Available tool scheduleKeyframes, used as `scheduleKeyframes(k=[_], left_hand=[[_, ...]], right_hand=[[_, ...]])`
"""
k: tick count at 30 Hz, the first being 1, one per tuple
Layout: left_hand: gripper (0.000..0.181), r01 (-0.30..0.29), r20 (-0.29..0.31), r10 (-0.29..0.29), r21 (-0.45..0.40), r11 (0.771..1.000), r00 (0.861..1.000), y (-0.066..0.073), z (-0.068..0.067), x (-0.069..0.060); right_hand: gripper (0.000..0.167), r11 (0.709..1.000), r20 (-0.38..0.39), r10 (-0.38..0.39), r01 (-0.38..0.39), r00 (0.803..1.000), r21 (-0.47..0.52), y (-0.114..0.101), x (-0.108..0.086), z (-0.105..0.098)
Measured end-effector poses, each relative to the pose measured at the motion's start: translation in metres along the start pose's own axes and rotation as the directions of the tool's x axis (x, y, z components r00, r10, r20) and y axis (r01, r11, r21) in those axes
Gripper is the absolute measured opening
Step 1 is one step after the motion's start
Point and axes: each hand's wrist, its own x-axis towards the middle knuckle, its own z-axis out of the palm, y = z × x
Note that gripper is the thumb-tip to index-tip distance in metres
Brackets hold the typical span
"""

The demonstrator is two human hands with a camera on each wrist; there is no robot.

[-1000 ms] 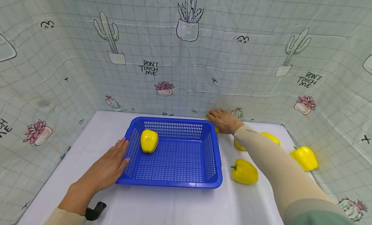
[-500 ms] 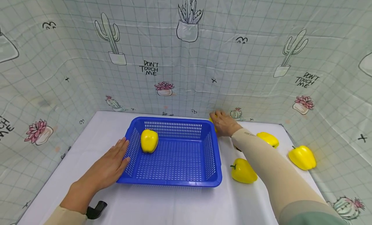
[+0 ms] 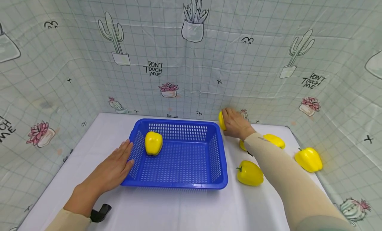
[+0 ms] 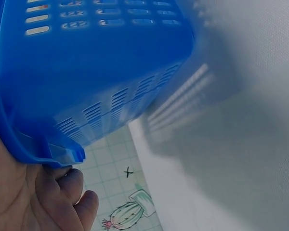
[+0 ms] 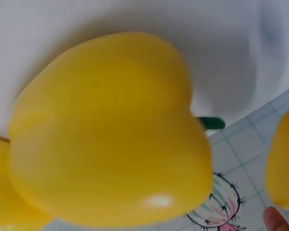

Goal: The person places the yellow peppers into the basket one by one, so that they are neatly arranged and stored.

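My left hand (image 3: pixel 111 169) rests with straight fingers against the left rim of a blue plastic basket (image 3: pixel 179 185); in the left wrist view its palm touches the basket's rim (image 4: pixel 7 139). One yellow bell pepper (image 3: pixel 153 143) sits inside the basket at the left. Beyond the basket's far right corner, my right hand (image 3: pixel 237 124) grips another yellow bell pepper (image 3: pixel 222 120), mostly covered by the fingers. That held pepper (image 5: pixel 284 163) shows at the right edge of the right wrist view. A different bell pepper (image 5: pixel 111 130) with a green stem fills that view's middle.
Right of the basket lie a near bell pepper (image 3: pixel 250 173), one farther back (image 3: pixel 274 141) and one at the table's right edge (image 3: pixel 308 159). The right forearm partly hides another pepper (image 3: pixel 242 144). A printed cloth (image 3: pixel 221 58) encloses the white table (image 3: pixel 164 211).
The right hand has shifted slightly right and raised the bell pepper, which now shows more beside its fingers. The left hand has stayed against the basket.
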Motion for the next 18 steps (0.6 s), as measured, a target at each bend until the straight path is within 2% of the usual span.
scheduleKeyframes(k=[4, 8, 11, 18], left_hand=[[0.068, 0.002, 0.005, -0.002, -0.008, 1.0, 1.0, -0.001, -0.001, 0.001], [0.068, 0.005, 0.01, -0.005, -0.013, 1.0, 1.0, -0.002, 0.0, 0.001], [0.068, 0.009, 0.015, -0.009, -0.016, 1.0, 1.0, -0.002, 0.001, 0.001], [0.068, -0.002, 0.008, 0.002, -0.014, 1.0, 1.0, -0.003, 0.001, 0.0]], right_hand=[[0.084, 1.0, -0.049, 0.007, -0.008, 0.999, -0.029, 0.005, -0.007, -0.007], [0.088, 0.999, -0.037, 0.038, -0.039, 0.999, -0.008, 0.006, -0.013, -0.017], [0.087, 0.999, -0.045, 0.032, -0.033, 0.998, -0.024, 0.007, -0.015, -0.026], [0.087, 0.999, -0.136, 0.002, -0.008, 0.991, -0.042, 0.006, -0.015, -0.048]])
